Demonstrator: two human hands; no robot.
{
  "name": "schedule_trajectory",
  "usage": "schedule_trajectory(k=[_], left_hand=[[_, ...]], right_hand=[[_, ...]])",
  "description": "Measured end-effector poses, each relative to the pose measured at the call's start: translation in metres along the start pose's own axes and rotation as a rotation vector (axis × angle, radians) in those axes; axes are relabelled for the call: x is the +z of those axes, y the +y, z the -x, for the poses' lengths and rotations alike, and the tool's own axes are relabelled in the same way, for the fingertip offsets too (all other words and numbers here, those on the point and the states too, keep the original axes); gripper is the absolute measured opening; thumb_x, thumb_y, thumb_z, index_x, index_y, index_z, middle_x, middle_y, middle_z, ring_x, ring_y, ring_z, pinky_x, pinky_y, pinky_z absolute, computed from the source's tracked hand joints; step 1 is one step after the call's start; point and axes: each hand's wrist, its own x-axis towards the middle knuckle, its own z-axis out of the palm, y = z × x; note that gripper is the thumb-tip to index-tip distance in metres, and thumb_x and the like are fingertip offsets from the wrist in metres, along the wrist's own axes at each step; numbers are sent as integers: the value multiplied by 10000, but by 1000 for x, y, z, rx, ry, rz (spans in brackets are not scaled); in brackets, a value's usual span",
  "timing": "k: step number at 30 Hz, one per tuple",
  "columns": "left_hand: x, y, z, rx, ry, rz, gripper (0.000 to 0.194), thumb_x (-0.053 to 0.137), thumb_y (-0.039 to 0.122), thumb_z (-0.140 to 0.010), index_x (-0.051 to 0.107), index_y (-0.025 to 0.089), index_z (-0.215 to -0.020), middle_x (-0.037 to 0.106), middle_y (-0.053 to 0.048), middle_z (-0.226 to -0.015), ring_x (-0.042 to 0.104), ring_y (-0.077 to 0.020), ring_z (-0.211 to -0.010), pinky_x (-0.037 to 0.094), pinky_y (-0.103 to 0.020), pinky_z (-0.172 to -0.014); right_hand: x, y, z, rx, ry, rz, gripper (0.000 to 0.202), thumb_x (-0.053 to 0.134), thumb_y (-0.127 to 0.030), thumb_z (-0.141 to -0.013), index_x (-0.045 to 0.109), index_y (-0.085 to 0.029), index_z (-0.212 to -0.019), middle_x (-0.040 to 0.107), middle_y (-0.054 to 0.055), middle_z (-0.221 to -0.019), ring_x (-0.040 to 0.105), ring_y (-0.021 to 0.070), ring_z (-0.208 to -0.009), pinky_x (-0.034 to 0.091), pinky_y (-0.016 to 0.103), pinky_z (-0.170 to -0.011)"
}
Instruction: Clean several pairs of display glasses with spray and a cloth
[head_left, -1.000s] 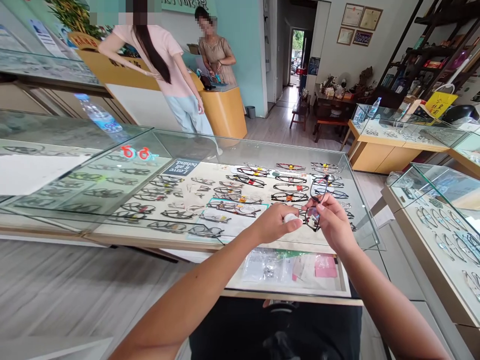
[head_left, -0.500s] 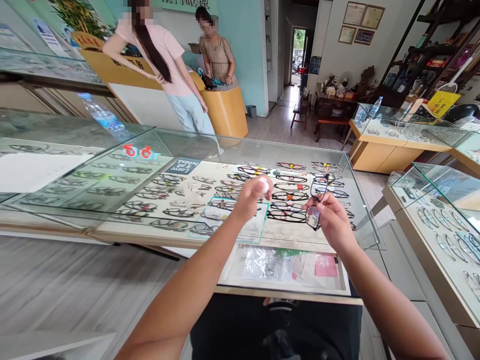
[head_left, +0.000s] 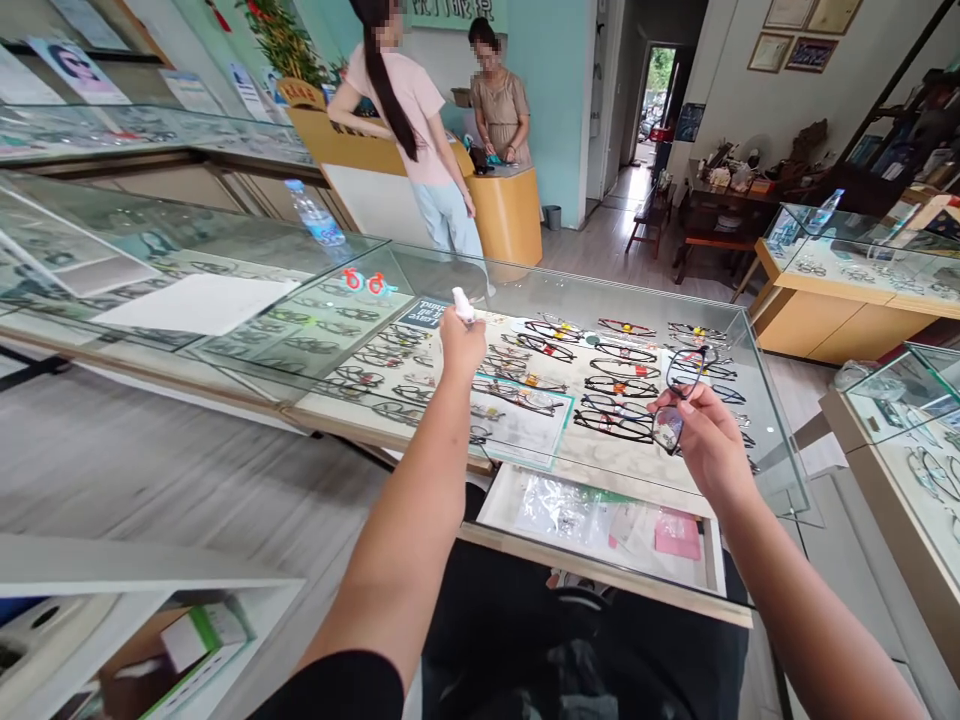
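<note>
My left hand (head_left: 463,345) is closed around a small white bottle (head_left: 463,304), whose tip points up and away from me over the glass display case (head_left: 517,462). Most of the bottle's body is hidden by my fingers. Over the right part of the same case, my right hand (head_left: 705,432) grips a pair of dark-framed eyeglasses (head_left: 687,372) near the bridge, one lens above the other. Beneath the glass lie rows of eyeglasses (head_left: 621,386). Right in front of my body an open drawer (head_left: 491,512) holds clear plastic bags (head_left: 559,508) and a pink packet (head_left: 677,535).
A white sheet (head_left: 202,303), a water bottle (head_left: 315,215) and small red-and-blue toy-like glasses (head_left: 366,282) sit on the left counter. Two people stand by a yellow desk (head_left: 510,215) beyond. Another glass case (head_left: 892,470) stands to my right, a white shelf (head_left: 150,565) at lower left.
My left hand has moved left and farther out, carrying the white bottle away from the eyeglasses. My right hand still holds the eyeglasses upright. The view has turned left.
</note>
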Motion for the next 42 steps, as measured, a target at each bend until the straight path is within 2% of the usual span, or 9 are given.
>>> schedule_trajectory(k=[4, 11, 15, 19, 22, 25, 30, 38, 42], left_hand=[[-1, -1, 8, -123, -66, -139, 123, 682, 201, -869, 632, 210, -981, 688, -60, -943, 696, -286, -1027, 543, -399, -1029], [-1, 7, 16, -169, -130, -219, 124, 715, 192, -883, 666, 201, -996, 765, -105, -1074, 726, -300, -1105, 533, -390, -1030], [0, 11, 17, -183, -138, -201, 336, 740, 169, -841, 694, 178, -1173, 773, -107, -1150, 735, -287, -1123, 550, -370, -1031], [-10, 18, 12, -209, -68, -189, 596, 703, 154, -858, 612, 190, -1446, 670, -132, -1457, 697, -249, -1269, 535, -327, -1105], [-23, 20, 8, -291, 32, -259, 530, 672, 185, -903, 634, 186, -1432, 558, -183, -1572, 546, -343, -1483, 433, -470, -1258], [-29, 16, 7, -427, 61, -350, 430, 733, 224, -901, 699, 139, -1321, 531, -253, -1574, 447, -470, -1545, 392, -649, -1258], [-25, 6, 6, -557, -3, -469, 462, 761, 401, -1005, 671, 178, -1400, 618, -148, -1534, 608, -345, -1408, 532, -605, -1172], [-30, 10, 8, -507, 14, -450, 446, 743, 407, -1024, 672, 177, -1399, 651, -141, -1493, 657, -320, -1346, 566, -585, -1139], [-36, 18, 13, -384, 123, -353, 386, 706, 229, -988, 686, 128, -1360, 620, -203, -1514, 655, -361, -1387, 492, -553, -1239]], right_hand=[[-1, -2, 1, 43, -3, -68, 440, 970, -550, -746, 634, -288, -858, 803, -3, -927, 803, 259, -969, 579, 412, -925], [-1, -3, 0, 54, 1, -97, 432, 1005, -523, -712, 669, -290, -849, 810, -6, -916, 803, 263, -961, 561, 415, -926], [0, -4, 0, 48, 17, -93, 446, 1018, -534, -690, 678, -284, -834, 803, -9, -889, 787, 230, -899, 542, 364, -844], [0, -5, 0, 36, 33, -104, 441, 1033, -521, -669, 688, -286, -811, 780, -23, -857, 759, 200, -845, 533, 337, -840], [-1, -4, 1, 38, 50, -110, 439, 1038, -512, -661, 688, -285, -800, 766, -28, -858, 745, 186, -833, 535, 326, -853], [-1, -4, 1, 50, 50, -107, 438, 1036, -521, -659, 697, -284, -804, 761, -25, -862, 745, 185, -836, 533, 319, -845], [-1, -5, 1, 45, 49, -102, 438, 1036, -515, -656, 696, -283, -808, 763, -19, -861, 747, 199, -827, 536, 328, -818], [-1, -4, 0, 16, 36, -66, 431, 1008, -517, -700, 667, -281, -817, 752, -16, -861, 749, 205, -850, 540, 342, -828], [-3, -2, 0, 27, 41, -65, 435, 998, -525, -711, 657, -282, -829, 749, -9, -865, 752, 216, -867, 539, 347, -813]])
